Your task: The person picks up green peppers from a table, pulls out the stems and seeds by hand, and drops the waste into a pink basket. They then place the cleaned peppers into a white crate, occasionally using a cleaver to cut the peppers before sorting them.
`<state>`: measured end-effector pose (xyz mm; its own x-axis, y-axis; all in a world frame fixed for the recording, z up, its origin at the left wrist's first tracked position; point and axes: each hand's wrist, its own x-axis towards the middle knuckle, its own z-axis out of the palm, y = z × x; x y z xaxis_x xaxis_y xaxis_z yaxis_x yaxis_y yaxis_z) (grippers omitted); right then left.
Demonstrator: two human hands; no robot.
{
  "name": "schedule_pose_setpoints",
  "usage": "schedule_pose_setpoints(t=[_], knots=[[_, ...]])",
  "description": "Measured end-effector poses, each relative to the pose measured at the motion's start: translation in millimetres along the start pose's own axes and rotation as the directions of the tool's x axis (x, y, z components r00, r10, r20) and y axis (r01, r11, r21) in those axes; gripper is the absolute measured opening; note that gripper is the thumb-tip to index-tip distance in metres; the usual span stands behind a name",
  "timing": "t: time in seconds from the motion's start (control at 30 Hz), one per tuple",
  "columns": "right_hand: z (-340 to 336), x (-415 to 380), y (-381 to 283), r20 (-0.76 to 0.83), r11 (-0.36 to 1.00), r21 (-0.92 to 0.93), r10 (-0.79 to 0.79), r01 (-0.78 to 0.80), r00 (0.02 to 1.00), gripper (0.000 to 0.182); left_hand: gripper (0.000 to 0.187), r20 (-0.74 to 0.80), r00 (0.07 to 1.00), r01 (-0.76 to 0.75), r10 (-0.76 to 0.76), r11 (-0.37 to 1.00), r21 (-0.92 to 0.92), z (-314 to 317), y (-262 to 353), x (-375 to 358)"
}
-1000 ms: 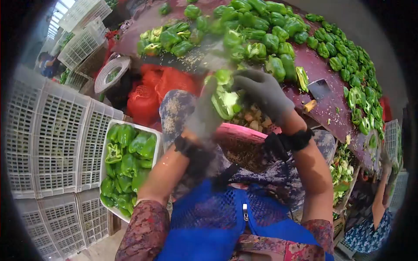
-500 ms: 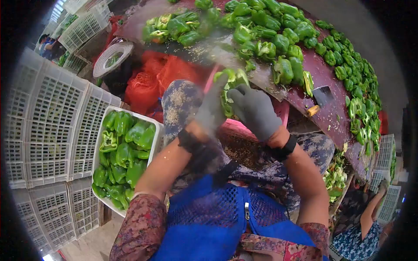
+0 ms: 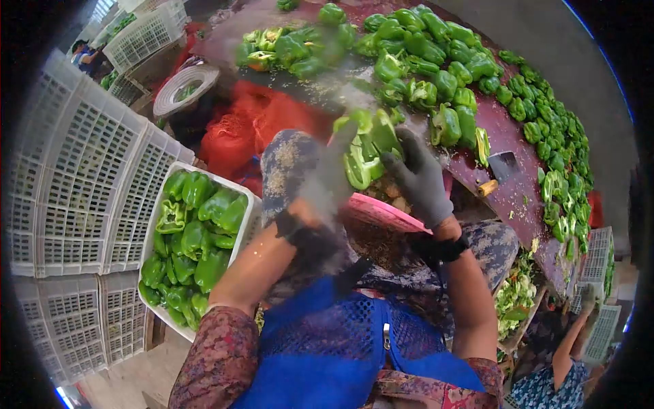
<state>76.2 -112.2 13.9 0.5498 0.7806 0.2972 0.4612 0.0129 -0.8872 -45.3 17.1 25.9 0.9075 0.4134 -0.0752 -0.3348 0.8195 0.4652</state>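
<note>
A green bell pepper (image 3: 366,153), cut and spread open with its pale inside showing, is held up over a pink basin (image 3: 392,215) between my knees. My left hand (image 3: 332,174), in a grey glove and partly hazy, grips its left side. My right hand (image 3: 421,183), also gloved, has its thumb and fingers on the pepper's right edge. Scraps lie in the basin beneath. To the right, a knife with a broad dark blade (image 3: 505,166) and a yellowish handle rests on the reddish table.
Whole and cut peppers (image 3: 436,54) are heaped along the table (image 3: 487,112). On my left, a white crate (image 3: 246,225) holds peppers beside stacked crates (image 3: 82,170). Red mesh sacks (image 3: 238,129) lie ahead. Trimmings (image 3: 516,300) and another person's arm (image 3: 567,347) are at right.
The pepper has been spread wider and raised slightly. My right hand has shifted right, its fingers opening out from a tighter grip, and more of the pink basin shows.
</note>
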Motion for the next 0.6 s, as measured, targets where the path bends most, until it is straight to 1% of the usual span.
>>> schedule_pose_setpoints(t=[0.03, 0.1, 0.13, 0.2, 0.23, 0.27, 0.3, 0.33, 0.37, 0.4, 0.43, 0.47, 0.5, 0.57, 0.6], knots=[[4.0, -2.2, -27.7, 0.017, 0.991, 0.107, 0.081, -0.082, 0.997, 0.043, 0.050, 0.009, 1.000, -0.016, 0.016, 1.000, 0.003, -1.2, 0.5, -2.9], [8.3, -0.3, -24.3, 0.032, 0.997, -0.009, 0.074, -0.074, 0.997, 0.044, 0.051, 0.027, 0.998, -0.055, 0.054, 0.998, 0.007, -2.0, 2.4, -8.8], [10.6, -0.5, -24.2, 0.041, 0.995, -0.068, 0.074, -0.071, 0.996, 0.044, 0.050, 0.037, 0.998, -0.053, 0.054, 0.998, -0.012, -1.4, 4.0, -11.6], [6.7, -1.2, -38.7, 0.036, 0.952, -0.299, 0.077, -0.062, 0.996, 0.043, 0.050, 0.060, 0.997, -0.048, 0.051, 0.998, -0.051, 1.9, 6.8, -16.2], [5.1, -1.3, -48.1, 0.033, 0.910, -0.411, 0.077, -0.057, 0.997, 0.042, 0.050, 0.051, 0.997, -0.055, 0.059, 0.997, -0.061, 3.1, 6.8, -17.4], [6.1, -2.2, -52.3, -0.021, 0.886, -0.461, -0.064, 0.048, 0.998, 0.041, 0.051, 0.044, 0.997, -0.061, 0.064, 0.996, -0.071, 4.6, 6.1, -17.5], [7.4, -2.6, -55.8, -0.067, 0.845, -0.515, -0.208, 0.145, 0.976, 0.040, 0.051, 0.039, 0.997, -0.066, 0.069, 0.994, -0.083, 5.9, 4.7, -16.7], [8.6, -2.4, -60.0, -0.104, 0.788, -0.571, -0.349, 0.232, 0.931, 0.039, 0.050, 0.027, 0.995, -0.090, 0.091, 0.995, -0.040, 6.3, 2.4, -15.9], [10.3, -1.7, -66.8, -0.047, 0.708, -0.655, -0.388, 0.264, 0.921, 0.031, 0.049, 0.013, 0.993, -0.115, 0.114, 0.993, 0.002, 5.7, -0.2, -15.9], [13.1, -1.6, -71.7, 0.020, 0.677, -0.679, -0.371, 0.285, 0.929, 0.028, 0.048, -0.004, 0.990, -0.139, 0.139, 0.989, 0.046, 9.5, 0.7, -18.8], [17.0, -1.4, -75.7, 0.087, 0.646, -0.698, -0.351, 0.309, 0.932, 0.025, 0.044, 0.020, 0.992, -0.127, 0.126, 0.989, 0.071, 13.5, 0.8, -24.3], [21.0, -0.7, -77.6, 0.153, 0.614, -0.714, -0.332, 0.336, 0.931, 0.023, 0.045, 0.003, 0.966, -0.254, 0.257, 0.955, 0.154, 19.8, 0.2, -27.8], [23.9, 0.5, -76.8, 0.185, 0.665, -0.670, -0.282, 0.331, 0.941, 0.013, 0.045, -0.005, 0.922, -0.375, 0.387, 0.896, 0.237, 26.1, -3.4, -28.5], [24.3, 2.3, -75.8, 0.185, 0.661, -0.631, -0.379, 0.405, 0.907, 0.010, 0.046, -0.110, 0.974, -0.184, 0.197, 0.976, 0.112, -3.3, -10.8, -16.7], [27.2, 2.0, -73.6, 0.196, 0.667, -0.586, -0.433, 0.459, 0.880, 0.010, 0.047, -0.161, 0.982, -0.093, 0.097, 0.995, 0.037, -16.9, -15.2, -11.9]])
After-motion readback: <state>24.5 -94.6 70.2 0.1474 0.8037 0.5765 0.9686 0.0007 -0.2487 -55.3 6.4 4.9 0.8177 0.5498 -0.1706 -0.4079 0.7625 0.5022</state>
